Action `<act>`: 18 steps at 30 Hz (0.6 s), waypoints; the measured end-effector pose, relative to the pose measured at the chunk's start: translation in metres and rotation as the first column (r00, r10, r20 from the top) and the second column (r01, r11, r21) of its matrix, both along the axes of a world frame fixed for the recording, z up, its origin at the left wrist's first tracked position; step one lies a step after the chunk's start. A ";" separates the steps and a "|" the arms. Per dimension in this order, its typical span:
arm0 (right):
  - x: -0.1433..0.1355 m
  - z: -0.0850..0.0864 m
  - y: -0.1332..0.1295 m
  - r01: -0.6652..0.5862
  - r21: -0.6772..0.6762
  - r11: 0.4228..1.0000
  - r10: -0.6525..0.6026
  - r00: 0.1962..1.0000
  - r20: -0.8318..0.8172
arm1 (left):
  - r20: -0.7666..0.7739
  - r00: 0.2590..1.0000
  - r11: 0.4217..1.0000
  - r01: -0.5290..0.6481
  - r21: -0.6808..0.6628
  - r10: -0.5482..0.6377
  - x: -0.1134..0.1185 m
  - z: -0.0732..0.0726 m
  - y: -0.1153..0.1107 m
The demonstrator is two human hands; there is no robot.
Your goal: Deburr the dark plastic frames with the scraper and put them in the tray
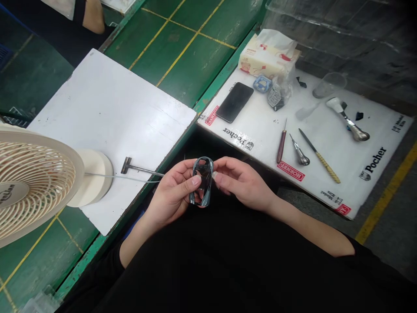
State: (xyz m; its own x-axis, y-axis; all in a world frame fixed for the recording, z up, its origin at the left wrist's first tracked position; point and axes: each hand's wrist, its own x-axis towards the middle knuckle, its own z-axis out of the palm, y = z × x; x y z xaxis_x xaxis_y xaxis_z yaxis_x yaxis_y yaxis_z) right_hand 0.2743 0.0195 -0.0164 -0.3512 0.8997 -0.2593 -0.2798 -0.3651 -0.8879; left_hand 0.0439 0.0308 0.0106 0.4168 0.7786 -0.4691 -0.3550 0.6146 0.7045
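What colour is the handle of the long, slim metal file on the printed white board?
Its handle is yellow with dark banding; the head view shows it best.

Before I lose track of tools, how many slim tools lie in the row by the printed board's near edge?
3: the dark red-handled awl on the left, the short metal-handled awl in the middle, and the yellow-handled file on the right. Nothing covers that row.

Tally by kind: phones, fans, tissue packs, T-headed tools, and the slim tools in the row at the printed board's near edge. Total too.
Phone: 1
Fan: 1
Tissue pack: 1
T-headed tool: 1
Slim tools: 3 (red-handled, silver-handled, yellow-handled)
Total: 7
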 end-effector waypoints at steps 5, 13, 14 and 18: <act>0.002 0.002 0.001 -0.078 -0.101 0.992 0.077 0.997 -0.008 | -0.040 0.999 0.997 0.012 0.079 -0.009 0.000 -0.001 -0.001; 0.004 0.002 0.003 -0.066 -0.161 0.985 0.054 0.995 -0.081 | -0.097 0.995 0.981 0.021 0.193 -0.002 -0.007 -0.004 -0.001; 0.003 0.002 0.003 -0.074 -0.161 0.984 0.062 0.995 -0.075 | -0.102 0.995 0.979 0.020 0.204 0.000 -0.007 -0.004 -0.001; 0.003 0.004 0.004 -0.093 -0.144 0.985 0.089 0.996 -0.030 | -0.115 0.993 0.972 0.034 0.235 -0.006 -0.007 -0.005 -0.001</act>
State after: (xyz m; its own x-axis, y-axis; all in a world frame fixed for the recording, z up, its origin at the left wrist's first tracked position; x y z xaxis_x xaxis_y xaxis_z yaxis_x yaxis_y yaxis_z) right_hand 0.2769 0.0231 -0.0125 -0.4373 0.8172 -0.3754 -0.2597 -0.5144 -0.8173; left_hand 0.0369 0.0295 0.0057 0.3884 0.8648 -0.3182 -0.2543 0.4325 0.8650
